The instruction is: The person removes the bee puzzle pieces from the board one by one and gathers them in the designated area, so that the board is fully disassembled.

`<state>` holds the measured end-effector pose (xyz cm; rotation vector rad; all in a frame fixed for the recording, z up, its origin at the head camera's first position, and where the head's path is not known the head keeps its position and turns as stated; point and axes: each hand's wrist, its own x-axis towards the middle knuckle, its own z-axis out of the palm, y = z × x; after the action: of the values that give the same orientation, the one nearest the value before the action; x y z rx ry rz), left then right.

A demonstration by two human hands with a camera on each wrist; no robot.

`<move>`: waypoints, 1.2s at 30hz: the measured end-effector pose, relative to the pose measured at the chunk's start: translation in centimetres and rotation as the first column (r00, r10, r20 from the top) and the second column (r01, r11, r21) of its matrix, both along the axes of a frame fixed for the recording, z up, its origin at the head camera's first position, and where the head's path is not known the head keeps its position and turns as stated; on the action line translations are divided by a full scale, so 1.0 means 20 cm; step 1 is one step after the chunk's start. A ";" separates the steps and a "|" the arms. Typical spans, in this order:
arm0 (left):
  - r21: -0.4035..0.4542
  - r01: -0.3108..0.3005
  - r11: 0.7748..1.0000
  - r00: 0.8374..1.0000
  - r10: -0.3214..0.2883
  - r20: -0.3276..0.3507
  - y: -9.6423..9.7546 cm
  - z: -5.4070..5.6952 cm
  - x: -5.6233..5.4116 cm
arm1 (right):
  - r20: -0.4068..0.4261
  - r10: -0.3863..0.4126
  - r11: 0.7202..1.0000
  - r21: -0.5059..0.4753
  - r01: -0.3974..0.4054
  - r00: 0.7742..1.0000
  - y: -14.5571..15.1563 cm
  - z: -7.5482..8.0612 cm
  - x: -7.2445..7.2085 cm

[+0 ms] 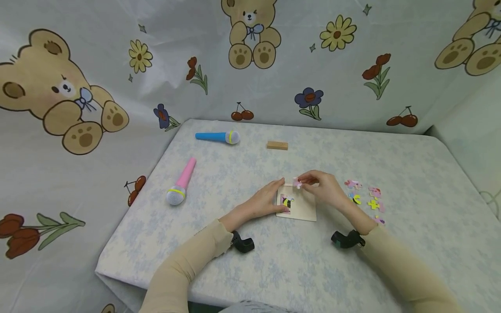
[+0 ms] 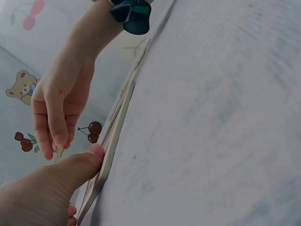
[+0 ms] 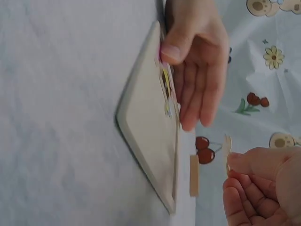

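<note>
A square pale wooden puzzle board (image 1: 304,209) lies on the table, with a few joined pieces (image 1: 287,202) showing a yellow-and-black picture in its left part. My left hand (image 1: 263,201) rests along the board's left side, fingers fairly straight toward the far corner. Its thumb (image 3: 173,52) presses down at the joined pieces. Above the board's far edge, my right hand (image 1: 326,188) pinches a pink puzzle piece (image 1: 297,183) between thumb and fingers. In the right wrist view this held piece (image 3: 227,155) appears edge-on, apart from the board.
Several loose puzzle pieces (image 1: 373,204) lie right of the board. A small wooden block (image 1: 277,145) sits beyond it. At the left are a blue toy microphone (image 1: 213,137) and a pink toy microphone (image 1: 184,180). A patterned cloth (image 1: 274,87) hangs behind the table.
</note>
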<state>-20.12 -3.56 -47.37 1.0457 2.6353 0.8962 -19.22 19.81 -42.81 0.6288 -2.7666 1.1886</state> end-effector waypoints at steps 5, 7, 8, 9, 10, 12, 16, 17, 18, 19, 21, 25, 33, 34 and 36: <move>-0.022 -0.002 1.000 1.000 0.002 -0.004 0.00 0.01 0.00 | -0.021 -0.084 0.996 -0.015 0.083 0.996 0.18 0.04 -0.01; -0.028 -0.008 1.000 1.000 0.008 -0.006 -0.01 0.01 0.00 | -0.036 -0.102 0.995 -0.010 0.102 0.994 0.24 0.04 -0.01; -0.029 -0.012 1.000 1.000 0.012 -0.006 -0.01 0.02 0.00 | -0.040 -0.108 0.994 -0.007 0.107 0.993 0.27 0.04 -0.01; -0.028 -0.015 0.999 1.000 0.015 -0.003 -0.01 0.02 0.00 | -0.041 -0.112 0.994 -0.001 0.112 0.993 0.29 0.04 -0.01; -0.027 -0.017 0.999 1.000 0.017 -0.001 -0.01 0.02 0.00 | -0.037 -0.113 0.994 0.007 0.113 0.993 0.31 0.03 -0.02; -0.029 -0.020 0.999 1.000 0.020 0.001 -0.01 0.02 0.00 | -0.026 -0.118 0.993 0.028 0.118 0.993 0.35 0.02 -0.02; -0.029 -0.021 0.999 1.000 0.021 0.010 -0.01 0.02 0.00 | 0.001 -0.123 0.990 0.074 0.123 0.992 0.40 0.00 -0.04; -0.027 -0.020 0.999 1.000 0.021 0.012 -0.01 0.02 0.00 | 0.006 -0.124 0.989 0.085 0.123 0.992 0.41 -0.01 -0.04; -0.023 -0.020 1.000 1.000 0.020 0.013 -0.01 0.02 0.00 | 0.011 -0.124 0.988 0.094 0.122 0.992 0.42 -0.02 -0.04; -0.018 -0.018 1.000 1.000 0.019 0.015 -0.01 0.02 0.00 | 0.019 -0.125 0.987 0.102 0.123 0.992 0.42 -0.02 -0.04; -0.007 -0.015 1.000 1.000 0.016 0.017 -0.01 0.02 0.00 | 0.035 -0.128 0.986 0.112 0.123 0.991 0.44 -0.03 -0.04; -0.005 -0.012 1.000 1.000 0.012 0.013 -0.01 0.01 0.01 | 0.049 -0.137 0.983 0.133 0.130 0.989 0.46 -0.04 -0.05; 0.002 0.004 1.000 1.000 -0.004 0.012 0.00 0.00 0.01 | 0.037 -0.135 0.978 0.168 0.127 0.990 0.49 -0.08 -0.08; 0.000 0.003 1.000 1.000 -0.003 0.013 0.00 0.00 0.01 | 0.035 -0.132 0.977 0.171 0.124 0.991 0.49 -0.09 -0.08; -0.001 0.001 1.000 1.000 -0.001 0.015 0.00 0.00 0.00 | 0.035 -0.128 0.976 0.180 0.120 0.991 0.49 -0.09 -0.08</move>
<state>-20.03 -3.53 -47.37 1.0357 2.6224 0.8989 -20.88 29.62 -44.58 0.4377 -2.9246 0.9523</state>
